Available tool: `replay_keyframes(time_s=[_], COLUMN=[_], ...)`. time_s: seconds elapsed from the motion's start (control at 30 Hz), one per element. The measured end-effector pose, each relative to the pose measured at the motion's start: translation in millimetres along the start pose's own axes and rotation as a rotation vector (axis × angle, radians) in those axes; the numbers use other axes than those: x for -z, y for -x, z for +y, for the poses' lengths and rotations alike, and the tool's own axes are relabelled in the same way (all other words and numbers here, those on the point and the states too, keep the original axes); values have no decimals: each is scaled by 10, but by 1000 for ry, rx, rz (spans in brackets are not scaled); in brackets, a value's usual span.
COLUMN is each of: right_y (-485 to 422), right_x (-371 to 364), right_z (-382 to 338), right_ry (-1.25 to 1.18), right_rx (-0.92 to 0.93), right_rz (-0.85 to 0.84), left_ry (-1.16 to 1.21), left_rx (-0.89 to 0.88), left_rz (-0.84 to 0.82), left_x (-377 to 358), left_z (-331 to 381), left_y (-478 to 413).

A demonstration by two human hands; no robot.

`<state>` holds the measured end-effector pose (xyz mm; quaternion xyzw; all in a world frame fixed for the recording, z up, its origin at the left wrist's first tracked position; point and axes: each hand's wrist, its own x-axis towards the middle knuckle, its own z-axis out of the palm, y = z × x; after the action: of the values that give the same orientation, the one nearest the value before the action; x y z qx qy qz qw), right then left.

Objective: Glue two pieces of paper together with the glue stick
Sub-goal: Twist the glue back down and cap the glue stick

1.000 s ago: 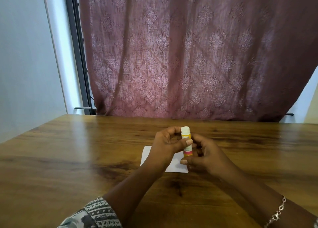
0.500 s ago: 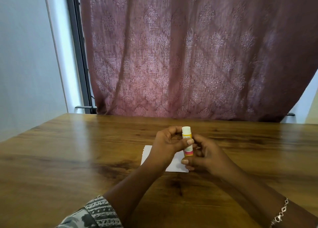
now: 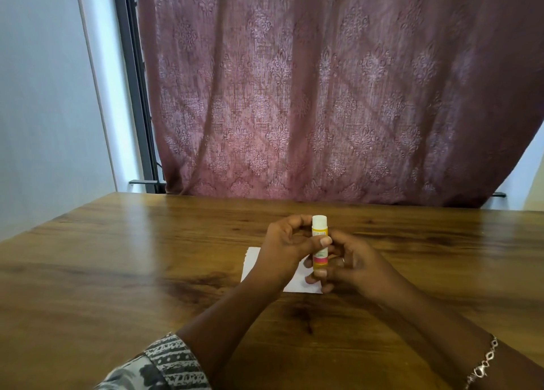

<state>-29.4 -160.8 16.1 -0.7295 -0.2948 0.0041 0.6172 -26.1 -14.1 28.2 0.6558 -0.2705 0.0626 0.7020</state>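
White paper (image 3: pixel 295 285) shows partly behind left hand (image 3: pixel 282 251), right hand (image 3: pixel 353 263), glue stick (image 3: pixel 320 233).

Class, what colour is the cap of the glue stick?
White. The cap tops the yellow glue stick; the head view shows it best.

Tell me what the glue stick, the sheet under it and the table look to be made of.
Glue stick: likely plastic, with a smooth white cap and a yellow printed tube.
Sheet: paper, thin, matte white, lying flat.
Table: wood or wood-look laminate, brown grain with a semi-gloss sheen reflecting light; which one is unclear.
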Motion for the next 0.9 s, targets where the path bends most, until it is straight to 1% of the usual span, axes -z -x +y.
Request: replay_keyframes(time_s=[0.13, 0.33, 0.5, 0.6, 0.77, 0.8, 0.9], right_y=[-15, -25, -1, -26, -33, -32, -20], right_x=[34, 15, 37, 50, 39, 42, 63], right_z=[-9, 26, 17, 10, 29, 36, 39], right_ry=[-49, 80, -27, -34, 162, 167, 25], right_rx=[-19, 22, -27, -39, 24, 25, -18], right_rz=[-25, 25, -31, -23, 30, 34, -13], left_ry=[-2, 5, 4, 5, 7, 7, -10], left_rx=[-9, -6, -7, -24, -14, -12, -13], left_rz=[4, 7, 11, 14, 9, 8, 0], left_x=[-13, -18, -18, -14, -26, -24, -13], left_z=[17, 14, 8, 24, 10, 4, -1], left_y=[5, -6, 0, -4, 4, 5, 8])
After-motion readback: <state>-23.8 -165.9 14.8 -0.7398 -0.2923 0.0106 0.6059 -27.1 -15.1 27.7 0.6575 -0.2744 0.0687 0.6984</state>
